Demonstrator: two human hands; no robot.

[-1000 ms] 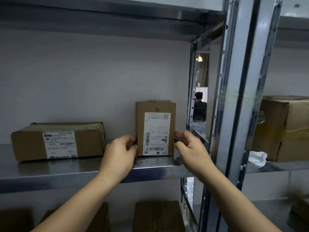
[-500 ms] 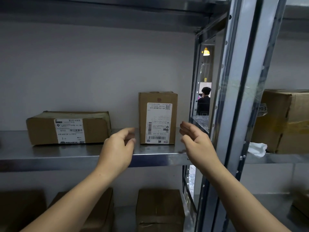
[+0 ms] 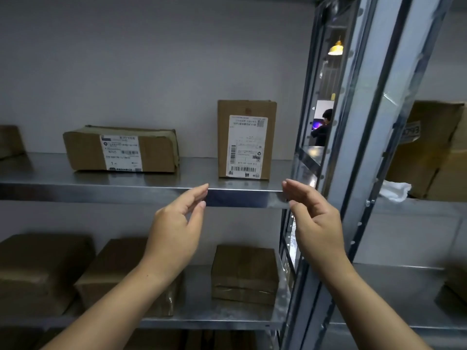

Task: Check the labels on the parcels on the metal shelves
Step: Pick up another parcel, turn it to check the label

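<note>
Shelf [image 3: 101,188]: steel, grey wall [image 3: 151,59] behind.
Parcels: flat box [image 3: 121,149] left, tall box [image 3: 246,138] right (labels facing me).
Hands: my left hand [image 3: 177,228] and right hand [image 3: 316,223] apart, loose, holding nothing, before the shelf edge.

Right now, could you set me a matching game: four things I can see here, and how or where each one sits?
Things:
1 tall parcel
2 flat parcel
3 white wad
4 lamp

States:
A crumpled, far right
B standing on end, label facing front
C glowing yellow in the background
D lying on its broad side, left of the other labelled one

Pairs: 1-B, 2-D, 3-A, 4-C.
</note>
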